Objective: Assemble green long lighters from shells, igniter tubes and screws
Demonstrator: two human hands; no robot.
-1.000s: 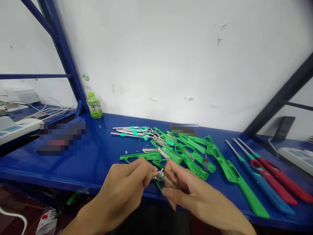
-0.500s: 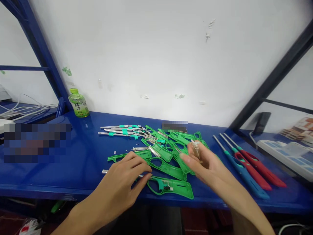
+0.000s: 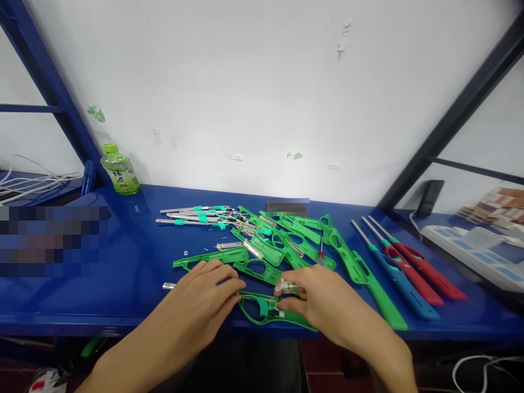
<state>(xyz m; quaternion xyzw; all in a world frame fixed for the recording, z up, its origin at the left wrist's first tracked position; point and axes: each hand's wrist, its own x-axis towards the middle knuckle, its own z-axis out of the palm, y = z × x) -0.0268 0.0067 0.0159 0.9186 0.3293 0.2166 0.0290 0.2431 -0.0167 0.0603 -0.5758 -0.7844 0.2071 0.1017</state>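
Observation:
Near the table's front edge lies an opened green lighter shell half [image 3: 256,316] with a teal trigger [image 3: 261,307] and a thin wire in it. My left hand [image 3: 204,300] is closed over its barrel end, pinching it; a metal tube tip [image 3: 167,286] sticks out on the left. Between the thumb and fingers of my right hand [image 3: 331,300] is a small clear lighter fuel tank [image 3: 290,287], held just above the handle part of this shell. Behind both hands lie several other green shell halves [image 3: 266,248] and another fuel tank [image 3: 252,249].
Metal lighter tubes with teal triggers [image 3: 200,217] are heaped at the back left. A screwdriver [image 3: 321,252] lies among the shells. Three whole lighters [image 3: 409,267], one blue and two red, lie on the right. A green tea bottle [image 3: 120,172] stands back left, a power strip [image 3: 470,256] far right.
My right hand has brought the fuel tank left and down, from above the pile to the front shell. My left hand stays on the barrel end. The view has shifted slightly.

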